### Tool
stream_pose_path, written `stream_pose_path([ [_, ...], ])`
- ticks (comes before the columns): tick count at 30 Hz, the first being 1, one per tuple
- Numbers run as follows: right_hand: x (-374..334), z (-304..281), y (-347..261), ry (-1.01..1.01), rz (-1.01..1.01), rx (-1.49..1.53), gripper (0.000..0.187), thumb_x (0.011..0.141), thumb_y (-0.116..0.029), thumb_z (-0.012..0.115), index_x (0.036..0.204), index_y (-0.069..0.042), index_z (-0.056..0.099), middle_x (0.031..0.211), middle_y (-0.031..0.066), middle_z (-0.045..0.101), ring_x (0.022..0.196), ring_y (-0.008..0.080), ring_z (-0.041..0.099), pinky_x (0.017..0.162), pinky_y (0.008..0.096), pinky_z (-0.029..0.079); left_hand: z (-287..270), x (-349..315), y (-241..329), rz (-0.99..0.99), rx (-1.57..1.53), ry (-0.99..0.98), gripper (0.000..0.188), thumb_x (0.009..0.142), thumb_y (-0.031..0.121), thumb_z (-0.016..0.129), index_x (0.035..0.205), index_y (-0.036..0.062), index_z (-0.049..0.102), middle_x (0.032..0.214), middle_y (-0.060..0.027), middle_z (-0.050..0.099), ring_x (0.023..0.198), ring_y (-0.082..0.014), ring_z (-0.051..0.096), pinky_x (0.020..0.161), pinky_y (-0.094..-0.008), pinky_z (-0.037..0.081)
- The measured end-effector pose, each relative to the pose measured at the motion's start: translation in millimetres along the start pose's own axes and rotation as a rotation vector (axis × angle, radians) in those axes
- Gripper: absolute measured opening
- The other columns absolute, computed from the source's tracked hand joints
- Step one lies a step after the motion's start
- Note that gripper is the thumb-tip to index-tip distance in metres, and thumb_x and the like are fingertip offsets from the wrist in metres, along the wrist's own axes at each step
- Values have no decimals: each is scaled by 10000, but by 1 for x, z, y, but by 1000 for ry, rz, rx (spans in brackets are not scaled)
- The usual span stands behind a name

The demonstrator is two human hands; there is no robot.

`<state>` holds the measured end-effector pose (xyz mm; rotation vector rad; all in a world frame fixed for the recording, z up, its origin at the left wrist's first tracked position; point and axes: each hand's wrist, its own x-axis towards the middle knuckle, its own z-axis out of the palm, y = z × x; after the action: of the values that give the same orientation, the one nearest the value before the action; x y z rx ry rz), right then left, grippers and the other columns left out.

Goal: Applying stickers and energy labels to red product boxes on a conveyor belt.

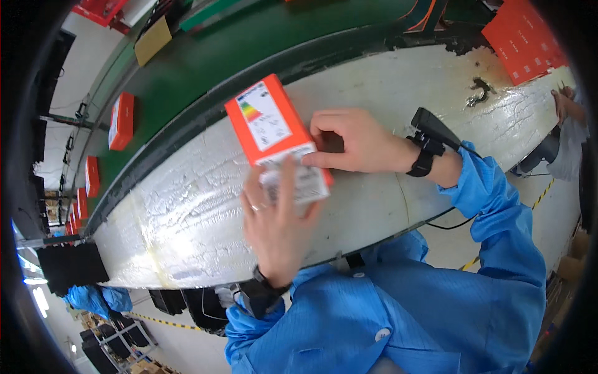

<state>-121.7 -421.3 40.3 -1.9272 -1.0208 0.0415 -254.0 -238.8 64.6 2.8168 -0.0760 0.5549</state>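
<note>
A small orange box (pixel 234 119) with a white label on its top, bearing a coloured scale, rests on the work surface in front of me. A white label also covers its near end. My left hand (pixel 277 230) lies against that end, slightly blurred, with its fingers stretched out and apart over the label. Coming in from the right, my right hand (pixel 355 140) is closed at the box's right side. Its thumb presses at the near right corner by the label, and its other fingers are curled at the side, their tips partly hidden.
The silvery, film-covered work surface (pixel 180 206) curves along a green conveyor belt (pixel 187 81). Several orange boxes (pixel 121 121) stand on the belt at left. A larger orange carton (pixel 523 40) stands at the far right, near another person's hand (pixel 565 105). A black block (pixel 73 268) is at the left end.
</note>
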Motion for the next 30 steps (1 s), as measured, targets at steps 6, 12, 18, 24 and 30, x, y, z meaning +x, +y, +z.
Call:
stream_pose_path([
  [6, 1, -12, -18, -174, 104, 464, 214, 983, -208, 693, 900, -12, 680, 808, 5, 649, 751, 65, 545, 677, 258, 464, -20, -11, 0, -55, -448, 252, 850, 647, 396, 949, 1351, 81, 589, 1399, -192, 462, 1256, -388, 490, 1017, -493, 428],
  [12, -5, -10, -41, -153, 130, 631, 170, 979, -192, 679, 937, -28, 683, 866, -2, 659, 799, 74, 566, 743, 256, 472, -31, -3, -14, -459, -1269, -168, 273, 886, 89, 794, 1085, -7, 633, 985, -91, 731, 870, -92, 679, 748, -226, 533],
  [18, -6, -17, -41, -173, 160, 665, 122, 967, -166, 659, 960, -44, 675, 889, -15, 647, 808, 78, 565, 766, 260, 457, -29, 2, -12, -496, -1248, -176, 187, 891, 83, 789, 975, 2, 642, 890, -65, 727, 799, -71, 671, 701, -215, 522],
  [24, -4, -20, -39, -289, 179, 715, 123, 971, -162, 660, 984, -44, 693, 841, -12, 639, 724, 61, 561, 683, 230, 450, -27, -6, -15, -468, -1235, -157, 190, 890, 85, 790, 971, 2, 639, 869, -58, 718, 782, -66, 663, 698, -213, 519],
  [30, -4, -19, -40, -386, 258, 844, 204, 1002, -238, 666, 1046, -39, 674, 823, -24, 633, 630, 34, 542, 569, 200, 443, -28, -6, -14, -489, -1237, -125, 226, 871, 92, 815, 995, 5, 647, 858, -39, 714, 794, -77, 673, 711, -222, 522],
])
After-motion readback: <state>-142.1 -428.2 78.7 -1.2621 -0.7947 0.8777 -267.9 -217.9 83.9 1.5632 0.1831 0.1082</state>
